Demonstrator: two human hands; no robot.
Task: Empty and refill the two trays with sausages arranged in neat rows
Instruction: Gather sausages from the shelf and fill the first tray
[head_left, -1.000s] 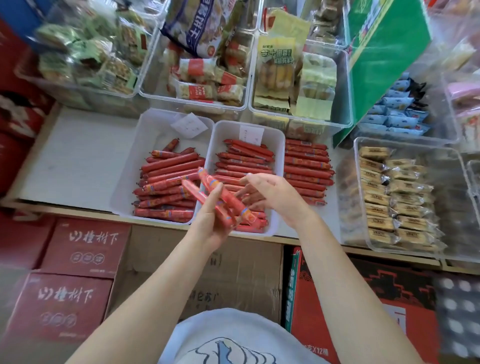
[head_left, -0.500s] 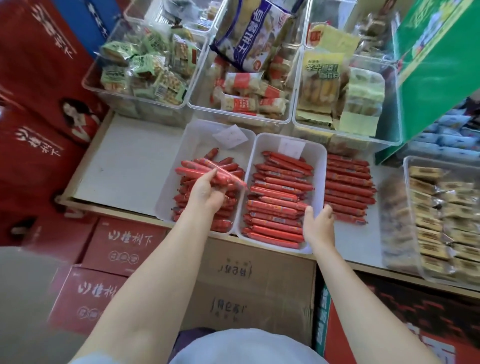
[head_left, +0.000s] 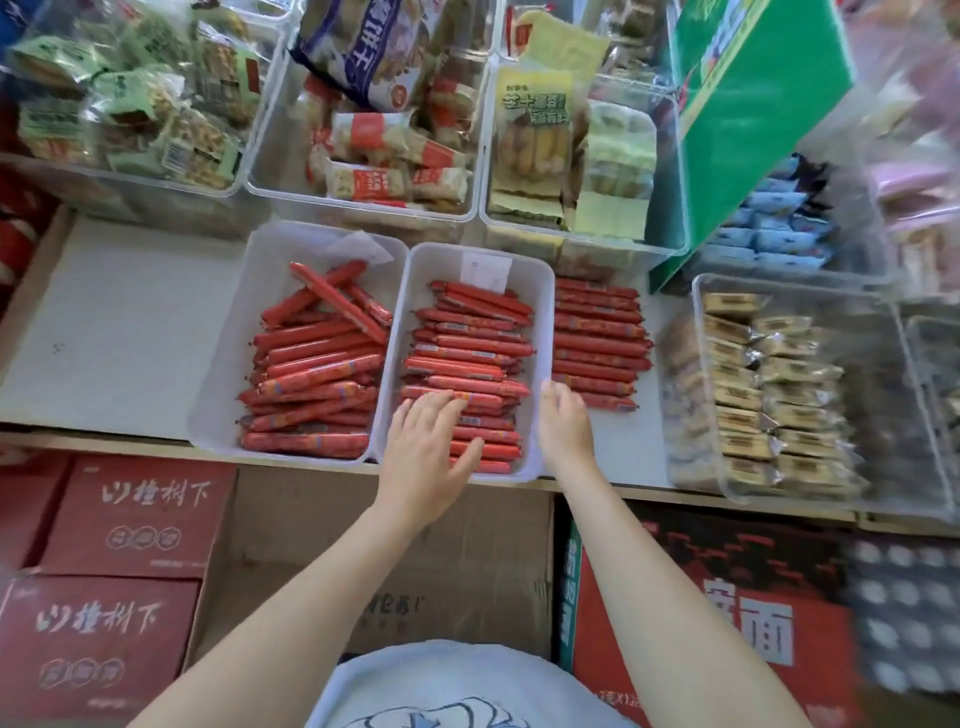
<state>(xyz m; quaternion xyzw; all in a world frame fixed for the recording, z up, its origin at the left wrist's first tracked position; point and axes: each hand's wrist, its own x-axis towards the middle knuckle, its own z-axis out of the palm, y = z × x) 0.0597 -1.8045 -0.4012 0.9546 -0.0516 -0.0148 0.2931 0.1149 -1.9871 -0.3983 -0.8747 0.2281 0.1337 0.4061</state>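
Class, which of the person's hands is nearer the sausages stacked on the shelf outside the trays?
Right. The right hand is at their near edge; the left hand rests inside the right tray, farther from the loose sausages.

Shop: binned packaged snacks (head_left: 374, 156)

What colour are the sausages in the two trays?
Red-orange wrappers, on the sausages in the head view.
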